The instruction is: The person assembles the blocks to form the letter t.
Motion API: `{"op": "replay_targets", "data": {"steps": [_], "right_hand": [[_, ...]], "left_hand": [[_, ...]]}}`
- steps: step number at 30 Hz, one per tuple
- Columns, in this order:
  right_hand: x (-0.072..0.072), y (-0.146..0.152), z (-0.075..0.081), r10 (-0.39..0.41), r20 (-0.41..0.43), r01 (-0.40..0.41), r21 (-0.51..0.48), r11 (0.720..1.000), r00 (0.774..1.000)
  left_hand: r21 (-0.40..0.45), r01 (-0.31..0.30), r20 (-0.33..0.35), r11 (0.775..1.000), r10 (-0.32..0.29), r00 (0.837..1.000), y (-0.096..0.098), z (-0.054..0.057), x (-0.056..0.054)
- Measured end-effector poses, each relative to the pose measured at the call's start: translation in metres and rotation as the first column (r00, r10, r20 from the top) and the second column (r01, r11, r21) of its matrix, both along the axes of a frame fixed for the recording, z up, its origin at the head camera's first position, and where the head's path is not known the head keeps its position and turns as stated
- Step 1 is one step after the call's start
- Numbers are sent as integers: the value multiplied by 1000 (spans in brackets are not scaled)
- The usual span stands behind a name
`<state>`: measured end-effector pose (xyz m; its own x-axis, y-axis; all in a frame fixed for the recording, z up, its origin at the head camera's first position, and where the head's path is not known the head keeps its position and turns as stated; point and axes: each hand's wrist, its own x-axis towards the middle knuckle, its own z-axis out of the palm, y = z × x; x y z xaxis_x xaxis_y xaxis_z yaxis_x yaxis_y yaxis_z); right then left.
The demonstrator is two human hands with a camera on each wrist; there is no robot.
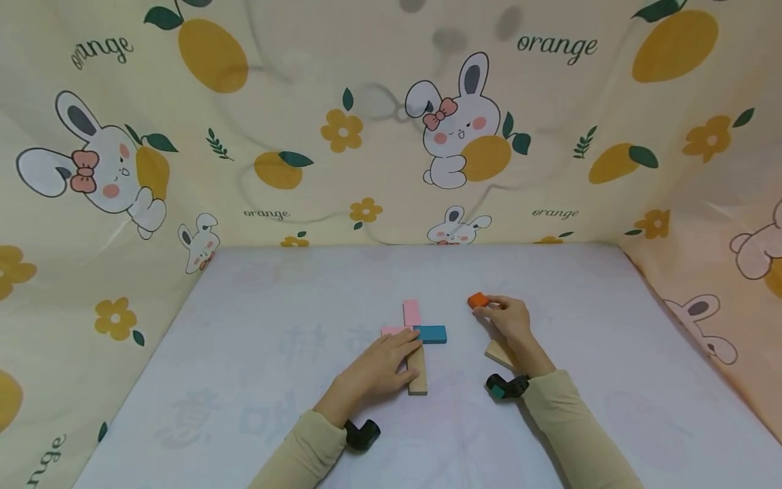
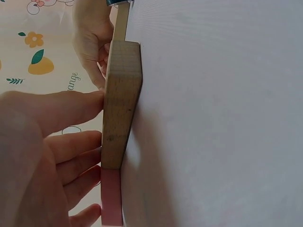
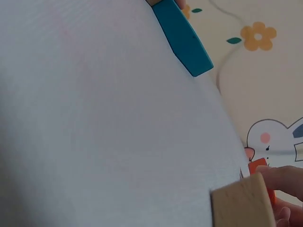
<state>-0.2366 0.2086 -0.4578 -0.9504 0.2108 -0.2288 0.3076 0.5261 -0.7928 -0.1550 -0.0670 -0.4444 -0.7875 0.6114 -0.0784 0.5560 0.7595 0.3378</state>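
Flat blocks form a cross on the table. A pink block (image 1: 412, 312) is at the top, another pink block (image 1: 391, 331) on the left, a blue block (image 1: 434, 334) on the right and a long wooden block (image 1: 418, 377) below. My left hand (image 1: 379, 361) rests on the middle of this cross with its fingers extended, partly hiding the left pink block. In the left wrist view, thumb and fingers touch the blocks' upper side. To the right, my right hand (image 1: 513, 322) pinches an orange block (image 1: 478, 300) between thumb and fingers.
Beneath the right hand lies a second wooden block (image 1: 499, 354), partly hidden by the wrist. A white sheet covers the table (image 1: 275, 292). Behind it hangs a patterned cloth (image 1: 379, 163) with rabbits and oranges. Each wrist carries a small black camera (image 1: 364, 436).
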Motion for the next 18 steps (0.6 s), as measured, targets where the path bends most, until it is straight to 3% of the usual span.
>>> {"op": "replay_targets", "data": {"steps": [6, 18], "right_hand": [[-1, 3, 1, 15, -17, -15, -43, 999, 1000], [4, 2, 3, 44, 3, -44, -77, 996, 999]], "left_hand": [[11, -6, 14, 1000, 6, 1000, 0, 0, 0], [31, 14, -23, 999, -13, 1000, -1, -2, -1]]}}
